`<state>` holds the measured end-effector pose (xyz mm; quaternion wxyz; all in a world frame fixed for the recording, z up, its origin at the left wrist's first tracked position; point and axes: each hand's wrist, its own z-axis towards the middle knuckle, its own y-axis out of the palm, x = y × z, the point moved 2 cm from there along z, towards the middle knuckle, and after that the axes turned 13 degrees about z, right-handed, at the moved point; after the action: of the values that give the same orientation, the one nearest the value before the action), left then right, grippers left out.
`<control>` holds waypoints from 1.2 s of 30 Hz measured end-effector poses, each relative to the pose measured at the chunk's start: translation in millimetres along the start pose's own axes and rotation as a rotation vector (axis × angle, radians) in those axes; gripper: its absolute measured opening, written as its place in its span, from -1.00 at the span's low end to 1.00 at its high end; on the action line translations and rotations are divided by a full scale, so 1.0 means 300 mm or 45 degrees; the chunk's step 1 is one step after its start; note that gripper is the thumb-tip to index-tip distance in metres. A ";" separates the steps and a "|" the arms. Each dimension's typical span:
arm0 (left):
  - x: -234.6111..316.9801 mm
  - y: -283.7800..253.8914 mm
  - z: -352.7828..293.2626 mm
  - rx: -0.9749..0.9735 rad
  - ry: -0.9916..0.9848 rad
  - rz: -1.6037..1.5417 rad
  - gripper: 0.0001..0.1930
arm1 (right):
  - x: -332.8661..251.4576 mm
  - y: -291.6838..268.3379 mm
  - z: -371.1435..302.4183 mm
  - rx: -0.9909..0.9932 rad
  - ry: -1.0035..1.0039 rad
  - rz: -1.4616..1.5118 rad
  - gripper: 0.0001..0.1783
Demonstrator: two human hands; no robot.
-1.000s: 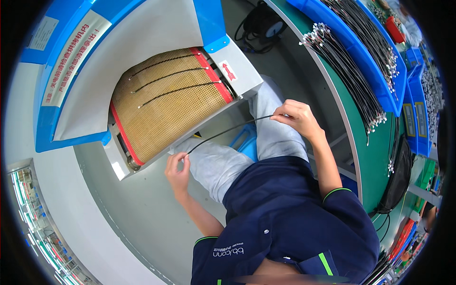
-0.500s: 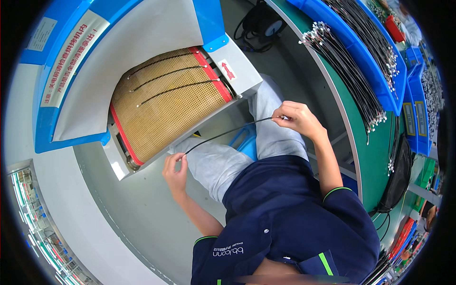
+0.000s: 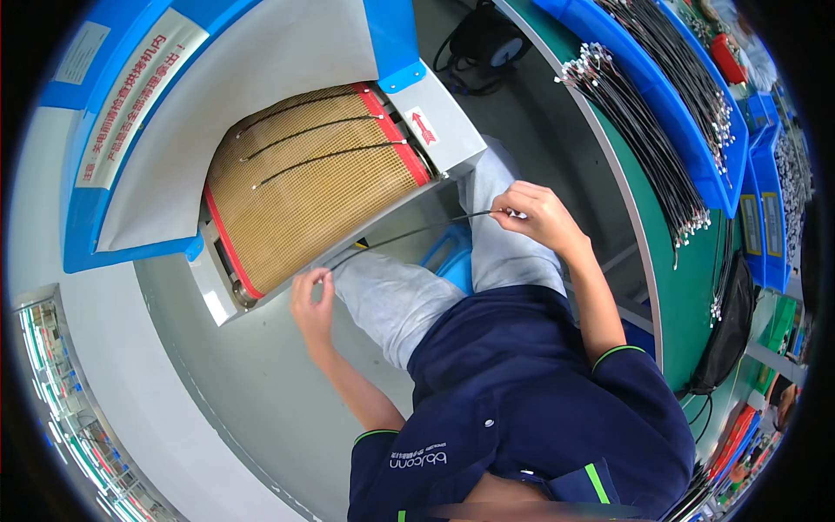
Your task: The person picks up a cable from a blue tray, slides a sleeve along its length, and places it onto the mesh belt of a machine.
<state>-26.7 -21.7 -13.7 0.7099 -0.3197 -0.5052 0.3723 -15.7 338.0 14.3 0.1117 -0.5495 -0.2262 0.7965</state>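
Observation:
Between my two hands a thin black cable [image 3: 409,233] spans the gap in front of the conveyor, over my lap. My right hand [image 3: 541,217] pinches its right end, where a small pale connector peeks out at the fingers. Thumb and fingers of my left hand [image 3: 313,296] are closed at the cable's other end, near the conveyor's front edge. On the tan mesh conveyor belt [image 3: 304,209], edged in red, lie three more black cables [image 3: 330,158], side by side and apart, with small white ends.
A blue and white machine hood [image 3: 235,96] arches over the belt's far part. To the right, a green table [image 3: 670,300] carries a bundle of black cables [image 3: 639,139] and blue bins [image 3: 726,178] of cables. A black coiled item [image 3: 487,43] sits beneath.
My left hand has risen slightly toward the conveyor, with its end of the cable. The right hand has shifted a little up and left. The belt's cables look slightly shifted with the view.

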 end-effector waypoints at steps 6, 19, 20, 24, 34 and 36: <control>-0.133 -0.007 0.190 0.023 0.036 0.099 -0.92 | 0.018 0.119 0.120 0.120 -0.074 -0.063 -0.88; -0.298 0.044 0.391 -0.147 0.044 0.128 -0.86 | 0.137 0.294 0.241 0.307 -0.089 -0.169 -0.81; -0.303 0.042 0.392 -0.155 0.050 0.145 -0.84 | 0.133 0.288 0.241 0.307 -0.092 -0.167 -0.81; -0.271 0.020 0.378 -0.033 0.104 0.159 -0.76 | 0.077 0.187 0.218 0.233 -0.050 -0.014 -0.77; -0.055 0.122 0.064 0.073 0.053 -0.117 -0.82 | -0.170 -0.439 -0.064 1.043 0.325 -0.761 -0.87; 0.000 0.149 0.003 -0.008 0.062 -0.113 -0.82 | -0.170 -0.495 -0.122 1.096 0.469 -0.916 -0.84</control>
<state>-36.8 1.5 -50.7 0.7368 -0.3081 -0.5028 0.3308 26.6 454.8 117.3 0.6252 -0.4727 -0.0314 0.6203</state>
